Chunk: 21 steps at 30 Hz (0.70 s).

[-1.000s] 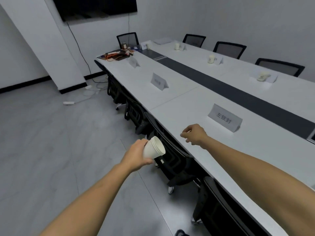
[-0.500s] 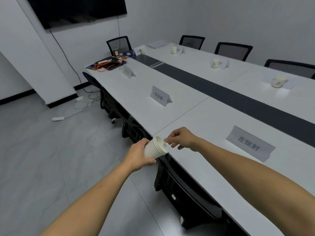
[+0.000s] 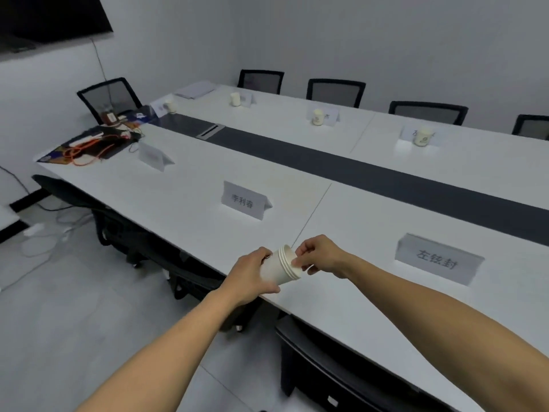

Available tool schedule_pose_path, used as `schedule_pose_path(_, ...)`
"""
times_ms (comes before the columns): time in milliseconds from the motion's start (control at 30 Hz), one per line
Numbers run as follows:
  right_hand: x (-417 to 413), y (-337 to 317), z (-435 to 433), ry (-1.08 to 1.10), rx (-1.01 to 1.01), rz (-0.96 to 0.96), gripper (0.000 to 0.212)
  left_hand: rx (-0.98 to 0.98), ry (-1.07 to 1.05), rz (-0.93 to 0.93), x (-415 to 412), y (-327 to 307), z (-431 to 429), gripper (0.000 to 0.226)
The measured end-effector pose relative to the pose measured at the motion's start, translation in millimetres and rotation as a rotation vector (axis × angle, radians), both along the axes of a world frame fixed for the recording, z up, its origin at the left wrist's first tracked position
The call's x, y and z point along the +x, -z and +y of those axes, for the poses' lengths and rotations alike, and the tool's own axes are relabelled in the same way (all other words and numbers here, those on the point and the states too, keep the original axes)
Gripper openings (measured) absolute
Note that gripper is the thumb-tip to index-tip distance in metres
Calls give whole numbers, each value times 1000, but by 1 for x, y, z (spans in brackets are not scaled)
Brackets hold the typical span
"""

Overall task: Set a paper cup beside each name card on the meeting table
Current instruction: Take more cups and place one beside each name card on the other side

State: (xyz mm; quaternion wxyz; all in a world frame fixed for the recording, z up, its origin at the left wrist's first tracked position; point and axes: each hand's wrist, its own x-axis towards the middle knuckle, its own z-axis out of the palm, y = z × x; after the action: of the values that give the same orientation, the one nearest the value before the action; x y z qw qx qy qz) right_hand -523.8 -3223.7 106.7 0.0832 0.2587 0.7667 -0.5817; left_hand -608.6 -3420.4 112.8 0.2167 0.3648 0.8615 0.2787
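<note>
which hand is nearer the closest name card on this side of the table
Right. The right hand is at the cup stack's rim, just left of the nearest name card. The left hand holds the stack farther left, at the table edge.

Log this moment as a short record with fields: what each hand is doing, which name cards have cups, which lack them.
left hand: left hand grips the stack of paper cups, held tilted above the table edge
right hand: right hand pinches the stack's rim
cards with a cup: four far-side cups, e.g. far-right cup and middle cup
cards without a cup: nearest name card, second name card, third name card
clutter: orange cables at the table's far left end
</note>
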Motion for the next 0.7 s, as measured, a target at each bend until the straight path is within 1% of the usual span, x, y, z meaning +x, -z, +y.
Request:
schedule_pose_path(167, -13, -2, 14, 200, -13, 3, 9, 15, 164, -29, -43, 0, 29, 70)
schedule_pose_path(300, -5, -2, 34, 310, -8, -18, 16, 26, 239, -65, -53, 3, 57, 66)
schedule_pose_path(467, 13, -2, 67, 413, -9, -39, 14, 17, 316, -93, -57, 10, 99, 64)
schedule_pose_path(600, 26, -5, 116, 547, 33, -40, 11, -4, 351, -72, -61, 16, 138, 65)
schedule_pose_path(700, 34, -16, 169, 730, 84, 4, 13, -34, 352, -66, -68, 20, 166, 65)
